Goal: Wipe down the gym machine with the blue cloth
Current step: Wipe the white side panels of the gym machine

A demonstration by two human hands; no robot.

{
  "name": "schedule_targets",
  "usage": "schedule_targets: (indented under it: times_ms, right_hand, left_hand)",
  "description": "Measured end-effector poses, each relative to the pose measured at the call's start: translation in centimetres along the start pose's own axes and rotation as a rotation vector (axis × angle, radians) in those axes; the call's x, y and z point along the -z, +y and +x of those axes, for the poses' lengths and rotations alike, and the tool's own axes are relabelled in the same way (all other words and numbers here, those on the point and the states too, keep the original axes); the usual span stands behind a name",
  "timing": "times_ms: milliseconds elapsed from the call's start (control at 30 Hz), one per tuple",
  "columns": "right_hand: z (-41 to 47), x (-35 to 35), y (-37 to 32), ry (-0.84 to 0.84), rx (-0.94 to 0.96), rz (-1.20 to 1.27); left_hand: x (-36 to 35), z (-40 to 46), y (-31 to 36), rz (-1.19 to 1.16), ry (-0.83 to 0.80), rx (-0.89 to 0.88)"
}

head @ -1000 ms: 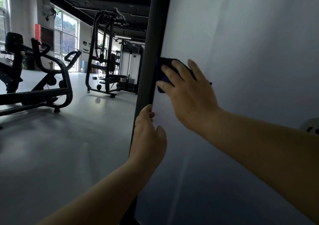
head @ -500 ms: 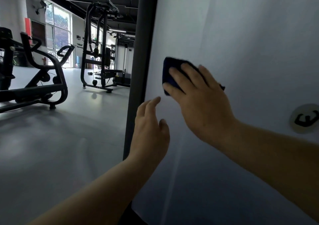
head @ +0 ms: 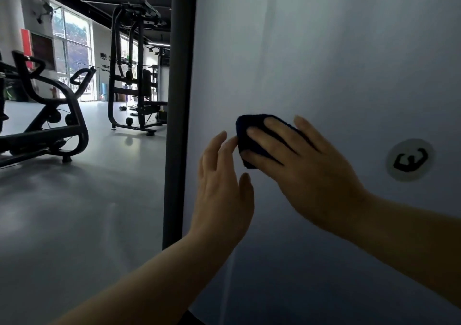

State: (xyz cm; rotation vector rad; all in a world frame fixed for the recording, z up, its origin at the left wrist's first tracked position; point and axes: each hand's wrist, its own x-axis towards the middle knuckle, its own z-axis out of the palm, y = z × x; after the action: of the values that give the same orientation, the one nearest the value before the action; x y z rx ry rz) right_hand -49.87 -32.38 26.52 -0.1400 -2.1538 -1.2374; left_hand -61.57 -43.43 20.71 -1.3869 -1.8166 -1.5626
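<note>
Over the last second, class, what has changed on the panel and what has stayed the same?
The right hand has slid the blue cloth down and to the right across the white panel, away from the dark post. The left hand has let go of the post's edge and now hovers open beside the cloth. The right hand's fingers stay flat on the cloth.

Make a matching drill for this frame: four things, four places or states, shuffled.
Things:
1. blue cloth
2. left hand
3. round sticker
4. dark post

Places or states:
A. right of the right hand on the white panel
B. fingers straight, holding nothing
C. along the panel's left edge
D. pressed under straight fingers

Pairs: 1-D, 2-B, 3-A, 4-C
</note>
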Motion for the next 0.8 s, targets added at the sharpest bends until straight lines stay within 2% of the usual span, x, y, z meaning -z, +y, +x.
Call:
schedule_targets:
  times_ms: [67, 200, 267, 333, 433, 567, 633, 733, 800]
  right_hand:
    - [0.6, 0.4, 2.0, 0.011, -0.062, -0.019]
    - [0.7, 0.8, 3.1, 0.105, -0.308, 0.021]
    - [-1.1, 0.2, 1.5, 0.114, -0.308, 0.027]
    - [-3.3, -0.4, 0.4, 0.090, -0.231, 0.007]
    - [-4.7, -0.1, 1.5, 0.051, -0.203, -0.016]
    - [-4.3, 1.2, 3.4, 0.099, -0.474, 0.046]
    - [-5.1, 1.0, 2.1, 0.110, -0.539, 0.082]
    - [-7.7, -0.4, -0.3, 0.076, -0.400, 0.020]
    - [-8.1, -0.5, 0.7, 0.056, -0.347, -0.015]
  left_hand:
    - [-0.3, 0.0, 0.4, -0.009, 0.024, -0.004]
    - [-0.8, 0.3, 1.2, -0.001, 0.011, -0.011]
    - [-1.0, 0.2, 1.1, 0.036, -0.011, -0.038]
    - [-1.2, 0.1, 0.7, 0.073, -0.015, -0.069]
    - [-1.3, 0.1, 0.7, 0.093, 0.006, -0.069]
    - [-2.1, 0.5, 1.8, 0.174, 0.053, -0.181]
    - [-2.6, 0.2, 2.1, 0.220, 0.036, -0.235]
    - [-3.2, -0.2, 1.9, 0.275, 0.008, -0.272]
    - [-3.4, -0.2, 1.9, 0.283, 0.015, -0.270]
